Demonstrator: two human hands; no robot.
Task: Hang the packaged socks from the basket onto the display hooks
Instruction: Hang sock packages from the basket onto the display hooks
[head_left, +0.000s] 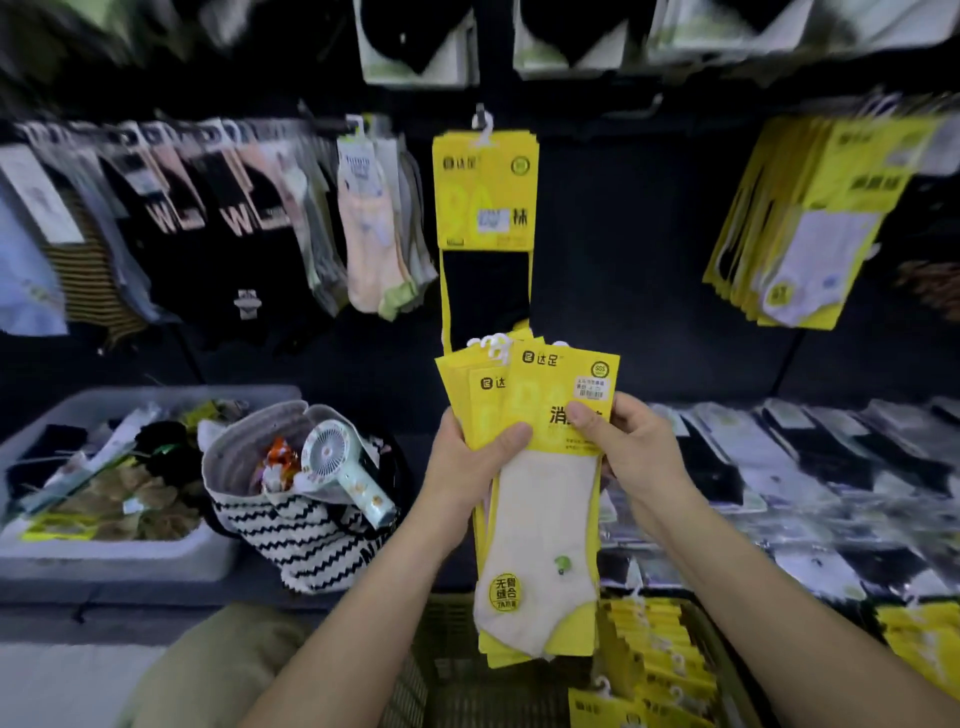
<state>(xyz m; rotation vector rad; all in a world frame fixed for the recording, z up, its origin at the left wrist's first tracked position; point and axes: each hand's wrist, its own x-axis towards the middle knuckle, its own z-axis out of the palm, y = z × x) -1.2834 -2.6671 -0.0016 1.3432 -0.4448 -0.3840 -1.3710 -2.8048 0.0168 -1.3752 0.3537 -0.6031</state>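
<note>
Between both sets of fingers, left hand (470, 457) and right hand (631, 447) clench a fanned stack of yellow card-backed sock packets (540, 467); above, the display hook (482, 118) waits. Loosely fanned packets could slip, dropping into the mesh basket (722, 670).

We see a dim scene with a dark backdrop, against which the yellow sock packs (545, 415) stand out as the brightest and sharpest thing, their print readable. Light falls softly from the front, leaving our hands evenly lit without hard shadows. Toward the edges everything smears: the hanging socks at left (156, 208) and the yellow packs at upper right (810, 208) show streaky motion blur. The wide lens bows the rows outward. The clear bags at right (831, 457) carry pale glare.
</note>
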